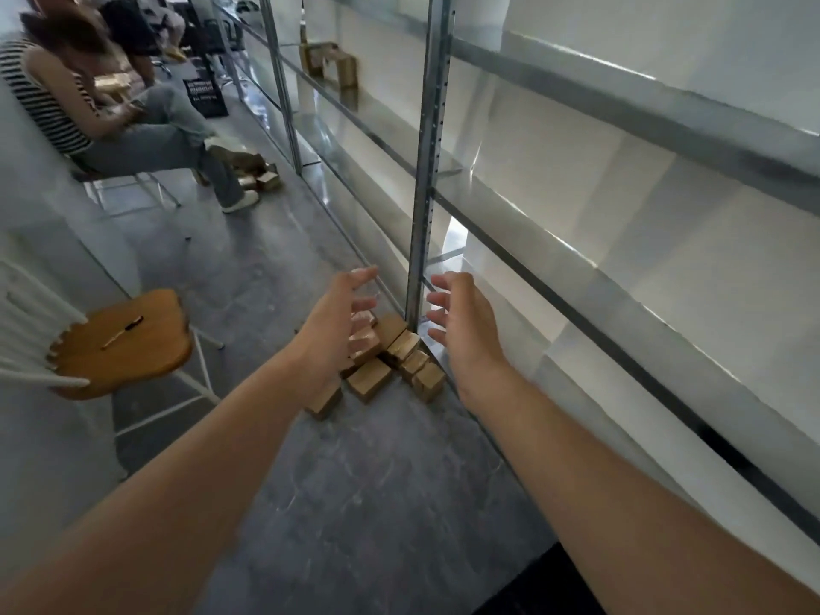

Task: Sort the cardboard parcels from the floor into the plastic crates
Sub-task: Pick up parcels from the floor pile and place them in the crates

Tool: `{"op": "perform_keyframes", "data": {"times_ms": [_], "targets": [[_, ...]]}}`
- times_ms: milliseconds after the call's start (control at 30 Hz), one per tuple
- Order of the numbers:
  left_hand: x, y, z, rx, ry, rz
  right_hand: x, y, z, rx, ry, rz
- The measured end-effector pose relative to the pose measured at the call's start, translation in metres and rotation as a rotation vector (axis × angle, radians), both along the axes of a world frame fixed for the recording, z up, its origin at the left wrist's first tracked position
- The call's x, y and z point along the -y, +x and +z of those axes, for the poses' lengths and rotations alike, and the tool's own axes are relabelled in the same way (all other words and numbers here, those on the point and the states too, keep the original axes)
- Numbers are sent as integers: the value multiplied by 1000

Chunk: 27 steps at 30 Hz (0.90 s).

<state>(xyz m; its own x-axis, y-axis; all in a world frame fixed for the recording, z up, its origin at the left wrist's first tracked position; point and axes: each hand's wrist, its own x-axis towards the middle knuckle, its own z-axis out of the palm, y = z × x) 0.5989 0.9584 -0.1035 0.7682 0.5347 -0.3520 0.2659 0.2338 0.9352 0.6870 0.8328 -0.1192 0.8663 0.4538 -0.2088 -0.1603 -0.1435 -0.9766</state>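
The cardboard parcels [370,378] lie in a loose heap on the floor [377,481] at the centre of the frame, against the foot of a metal shelf upright [421,215]. We judge them small, light and stiff, best taken across two opposite flat sides. Our left hand [337,321] and right hand [461,321] hover over the heap, fingers spread, holding nothing. No crate shows plainly; a dark container [206,97] at upper left may be one, its contents hidden.
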Motion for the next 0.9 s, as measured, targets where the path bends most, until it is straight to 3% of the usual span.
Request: {"op": "perform_keyframes", "data": {"times_ms": [300,667,900], "targets": [[-186,95,-45,-59,-56,129,-199,91,-35,-84,17,93],[-365,245,-130,-229,-106,65,-366,221,-121,-282,-83,-20],[-424,346,-232,-389,-178,136,-441,341,-234,-364,-121,49]]}}
